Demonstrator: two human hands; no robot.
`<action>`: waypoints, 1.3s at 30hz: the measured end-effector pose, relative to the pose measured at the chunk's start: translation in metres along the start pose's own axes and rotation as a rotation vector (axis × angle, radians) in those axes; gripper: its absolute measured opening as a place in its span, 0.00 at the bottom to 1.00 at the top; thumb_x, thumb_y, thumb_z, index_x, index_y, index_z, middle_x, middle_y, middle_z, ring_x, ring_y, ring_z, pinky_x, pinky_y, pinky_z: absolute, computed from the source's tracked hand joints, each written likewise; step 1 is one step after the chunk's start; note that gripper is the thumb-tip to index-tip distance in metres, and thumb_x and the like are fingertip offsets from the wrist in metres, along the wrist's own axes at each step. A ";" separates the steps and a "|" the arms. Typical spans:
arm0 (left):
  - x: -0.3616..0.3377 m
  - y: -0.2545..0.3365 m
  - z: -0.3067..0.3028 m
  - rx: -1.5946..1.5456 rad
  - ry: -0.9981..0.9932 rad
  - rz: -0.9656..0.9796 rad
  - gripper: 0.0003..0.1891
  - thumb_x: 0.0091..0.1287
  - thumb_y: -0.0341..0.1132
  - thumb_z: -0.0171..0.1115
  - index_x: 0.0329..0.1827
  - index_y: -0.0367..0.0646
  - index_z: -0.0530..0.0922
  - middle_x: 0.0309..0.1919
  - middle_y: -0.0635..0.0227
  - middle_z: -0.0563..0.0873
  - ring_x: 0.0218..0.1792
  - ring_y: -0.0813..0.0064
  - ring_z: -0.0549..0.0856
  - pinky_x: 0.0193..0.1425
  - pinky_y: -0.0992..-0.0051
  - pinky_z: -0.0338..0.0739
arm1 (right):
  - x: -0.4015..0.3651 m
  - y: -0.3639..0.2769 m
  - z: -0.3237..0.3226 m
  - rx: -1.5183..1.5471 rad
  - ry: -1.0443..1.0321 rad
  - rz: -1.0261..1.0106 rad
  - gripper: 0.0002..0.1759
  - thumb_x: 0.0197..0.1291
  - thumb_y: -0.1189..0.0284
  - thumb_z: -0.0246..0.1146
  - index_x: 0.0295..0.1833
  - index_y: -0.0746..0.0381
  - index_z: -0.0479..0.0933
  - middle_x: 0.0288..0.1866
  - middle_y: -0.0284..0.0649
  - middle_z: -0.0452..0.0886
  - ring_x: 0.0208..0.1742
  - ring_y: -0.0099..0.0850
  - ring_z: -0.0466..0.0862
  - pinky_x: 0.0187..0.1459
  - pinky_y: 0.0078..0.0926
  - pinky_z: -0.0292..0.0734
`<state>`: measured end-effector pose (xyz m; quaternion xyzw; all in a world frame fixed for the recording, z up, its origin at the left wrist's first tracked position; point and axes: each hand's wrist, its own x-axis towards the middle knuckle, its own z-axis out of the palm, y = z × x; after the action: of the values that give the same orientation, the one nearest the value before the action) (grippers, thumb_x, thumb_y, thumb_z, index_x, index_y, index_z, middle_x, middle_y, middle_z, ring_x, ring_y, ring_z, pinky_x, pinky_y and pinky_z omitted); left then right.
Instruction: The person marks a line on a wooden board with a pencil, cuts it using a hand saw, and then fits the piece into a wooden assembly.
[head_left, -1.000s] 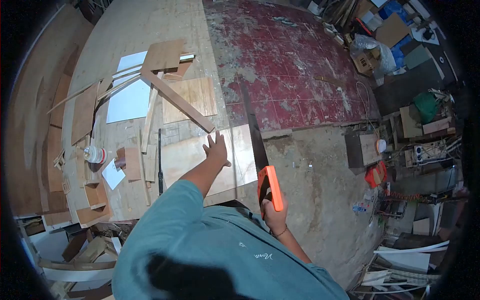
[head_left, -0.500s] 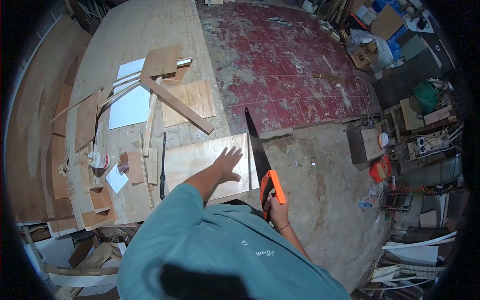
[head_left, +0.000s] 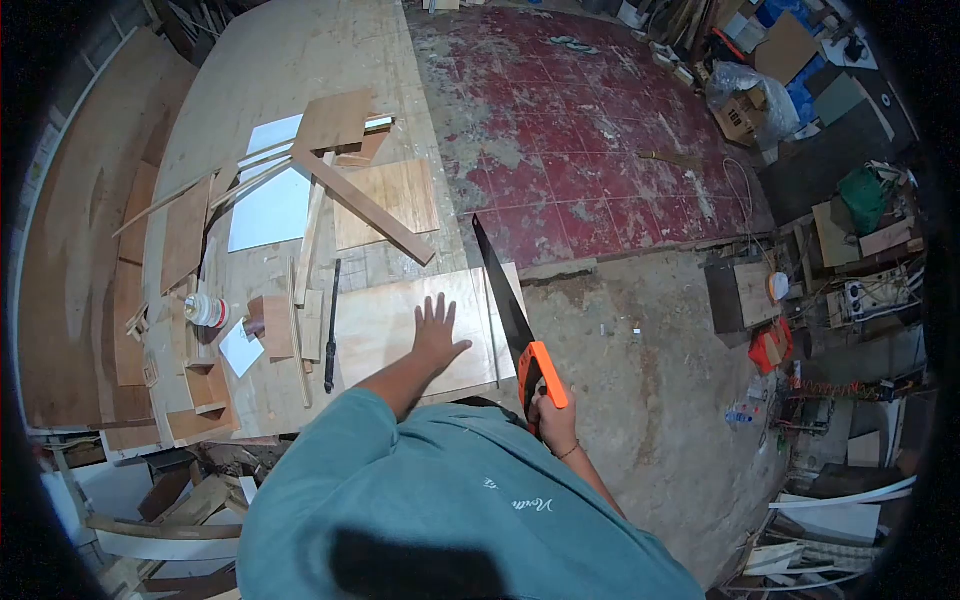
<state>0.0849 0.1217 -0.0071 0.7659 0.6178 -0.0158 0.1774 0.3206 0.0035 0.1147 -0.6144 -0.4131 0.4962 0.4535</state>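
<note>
My left hand (head_left: 437, 342) lies flat with fingers spread on a pale plywood board (head_left: 375, 318) at the right edge of the workbench. My right hand (head_left: 556, 417) is wrapped round the orange handle of a hand saw (head_left: 508, 295). The saw's dark blade slants up and to the left over the board's right end, its tip past the board's far edge. A thin dark line runs across the board just left of the blade. Beside the board's left end lies a slim black tool (head_left: 333, 325).
Wood strips, a long brown plank (head_left: 365, 210), a white panel (head_left: 268, 205) and a white bottle (head_left: 206, 311) lie on the workbench (head_left: 300, 50). Right of it is concrete floor (head_left: 620, 400), with red tiles (head_left: 590, 130) beyond. Tools and scrap line the far right.
My left hand has shifted left on the board, away from the saw. The saw blade has swung left over the board's right end. The view has turned slightly.
</note>
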 end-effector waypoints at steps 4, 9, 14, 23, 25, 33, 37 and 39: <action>0.000 0.015 0.001 -0.025 -0.068 0.377 0.47 0.61 0.63 0.57 0.77 0.43 0.54 0.78 0.57 0.51 0.78 0.55 0.47 0.80 0.51 0.38 | -0.002 -0.002 0.000 0.012 0.006 -0.015 0.02 0.50 0.81 0.51 0.30 0.65 0.68 0.18 0.35 0.71 0.15 0.25 0.72 0.18 0.24 0.67; 0.036 -0.008 -0.002 -0.048 0.045 0.214 0.43 0.63 0.61 0.57 0.77 0.47 0.58 0.78 0.57 0.53 0.78 0.53 0.49 0.79 0.52 0.40 | -0.007 0.002 -0.006 -0.207 -0.014 -0.081 0.03 0.48 0.80 0.53 0.32 0.66 0.70 0.18 0.34 0.71 0.16 0.23 0.72 0.19 0.24 0.68; 0.055 -0.018 0.005 -0.089 0.283 0.020 0.47 0.62 0.63 0.57 0.78 0.44 0.52 0.78 0.52 0.48 0.78 0.51 0.45 0.78 0.48 0.37 | -0.009 0.018 -0.009 -0.222 -0.040 -0.051 0.04 0.48 0.79 0.54 0.33 0.66 0.71 0.19 0.34 0.71 0.18 0.23 0.72 0.20 0.23 0.67; 0.023 0.016 -0.006 -0.017 -0.110 -0.116 0.58 0.51 0.69 0.63 0.80 0.49 0.47 0.79 0.51 0.42 0.78 0.45 0.40 0.75 0.38 0.37 | -0.015 0.009 -0.001 -0.066 -0.086 -0.017 0.05 0.48 0.81 0.54 0.34 0.67 0.70 0.24 0.35 0.72 0.19 0.23 0.72 0.21 0.22 0.68; 0.020 0.021 -0.014 -0.011 -0.136 -0.169 0.59 0.50 0.69 0.65 0.80 0.50 0.47 0.79 0.51 0.41 0.78 0.44 0.39 0.74 0.37 0.38 | -0.014 0.004 0.001 -0.038 -0.093 0.003 0.06 0.48 0.81 0.54 0.34 0.66 0.69 0.24 0.35 0.72 0.19 0.23 0.72 0.21 0.22 0.67; 0.011 0.037 -0.049 0.074 -0.383 -0.194 0.68 0.39 0.57 0.80 0.80 0.53 0.41 0.79 0.52 0.38 0.78 0.43 0.41 0.70 0.33 0.50 | -0.011 -0.013 0.002 -0.070 -0.178 0.079 0.08 0.48 0.80 0.54 0.37 0.66 0.69 0.24 0.34 0.71 0.20 0.23 0.71 0.22 0.21 0.67; 0.012 0.035 -0.046 0.075 -0.387 -0.200 0.69 0.38 0.56 0.81 0.80 0.53 0.42 0.79 0.53 0.38 0.78 0.43 0.42 0.70 0.32 0.52 | -0.009 -0.023 0.011 -0.157 -0.211 0.017 0.17 0.48 0.80 0.53 0.46 0.68 0.73 0.25 0.33 0.71 0.21 0.22 0.71 0.22 0.21 0.67; 0.006 0.030 -0.037 0.055 -0.344 -0.179 0.69 0.37 0.56 0.81 0.80 0.53 0.42 0.79 0.53 0.38 0.77 0.43 0.42 0.69 0.31 0.52 | -0.012 -0.025 0.018 -0.151 -0.192 -0.014 0.27 0.48 0.81 0.52 0.59 0.69 0.72 0.26 0.32 0.72 0.21 0.21 0.70 0.22 0.21 0.67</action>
<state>0.1078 0.1330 0.0332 0.6984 0.6433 -0.1789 0.2576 0.2999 0.0007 0.1397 -0.5935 -0.4952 0.5169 0.3680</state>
